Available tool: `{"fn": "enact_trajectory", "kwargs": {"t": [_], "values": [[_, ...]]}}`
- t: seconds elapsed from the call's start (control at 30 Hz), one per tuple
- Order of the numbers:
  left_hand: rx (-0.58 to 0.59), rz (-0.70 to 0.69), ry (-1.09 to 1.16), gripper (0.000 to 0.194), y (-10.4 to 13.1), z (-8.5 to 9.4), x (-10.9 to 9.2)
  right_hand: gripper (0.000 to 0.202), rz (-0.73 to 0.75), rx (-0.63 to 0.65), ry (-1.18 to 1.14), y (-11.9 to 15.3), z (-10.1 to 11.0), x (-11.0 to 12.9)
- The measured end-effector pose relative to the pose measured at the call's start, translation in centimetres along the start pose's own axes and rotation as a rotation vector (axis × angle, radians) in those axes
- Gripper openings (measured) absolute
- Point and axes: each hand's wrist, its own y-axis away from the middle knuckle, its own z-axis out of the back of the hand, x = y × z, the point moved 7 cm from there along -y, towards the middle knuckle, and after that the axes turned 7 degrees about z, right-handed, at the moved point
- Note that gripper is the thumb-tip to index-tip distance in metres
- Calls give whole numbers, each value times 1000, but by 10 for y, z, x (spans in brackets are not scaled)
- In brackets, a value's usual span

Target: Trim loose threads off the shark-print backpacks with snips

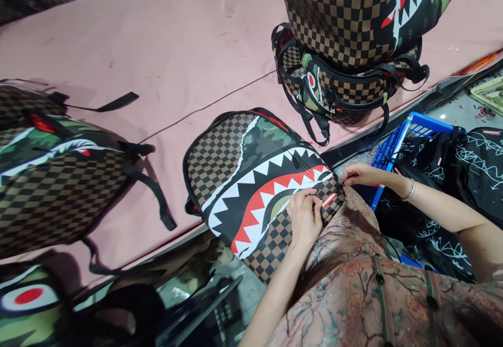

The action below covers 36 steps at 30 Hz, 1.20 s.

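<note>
A backpack (pixel 220 153) with brown checks, camouflage and a red-and-white shark mouth lies tilted over the table edge, its near end against my patterned clothing. My left hand (pixel 305 216) rests on its front beside a small red label (pixel 329 200), thumb and fingers bent close together; whether they pinch any fabric is hidden. At the backpack's right corner, my right hand (pixel 354 174) pinches something small and dark at the edge, too small to make out.
More checkered backpacks are stacked on the pink table (pixel 188 48) at the upper right (pixel 334 17), and others lie at the left (pixel 63 190). A blue crate (pixel 432 124) and black bags with white scribbles (pixel 481 163) stand on the floor at the right.
</note>
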Motion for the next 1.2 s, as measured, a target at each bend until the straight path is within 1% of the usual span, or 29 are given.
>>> {"fn": "enact_trajectory", "kwargs": {"t": [0.2, 0.6, 0.83, 1.0, 1.2], "values": [[-7, 2, 6, 10, 0, 1, 0, 21, 27, 2, 16, -7, -8, 4], [-4, 24, 4, 11, -1, -1, 1, 14, 44, -23, 139, -8, -10, 15], [1, 30, -3, 10, -1, -1, 1, 13, 16, -44, 142, -6, -8, 11], [-7, 24, -13, 10, -1, -2, 1, 15, -7, -17, 147, -4, -5, 11], [-10, 30, -9, 9, -1, -1, 1, 15, 21, 29, 131, -11, -15, 22]]}}
